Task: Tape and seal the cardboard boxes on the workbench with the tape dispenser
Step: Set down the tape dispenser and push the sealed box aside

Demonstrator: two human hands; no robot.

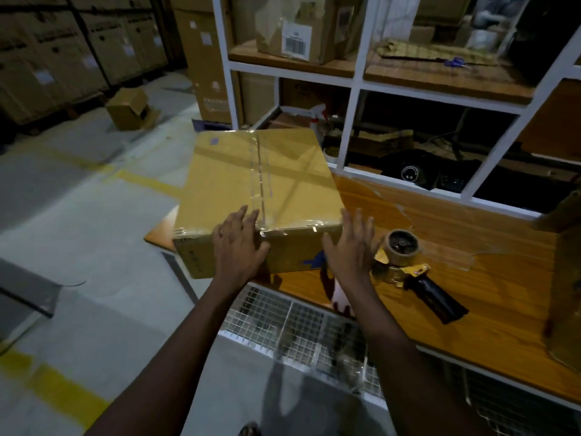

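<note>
Head view: left hand (239,247) flat on the box (261,177), right hand (349,247) open, empty. Overhanging the workbench (471,278) at nine o'clock, it could topple.

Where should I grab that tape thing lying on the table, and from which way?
Grab the tape dispenser by its black handle, coming from the near right. The handle sticks out free that way, while the roll end points toward the box.
</note>
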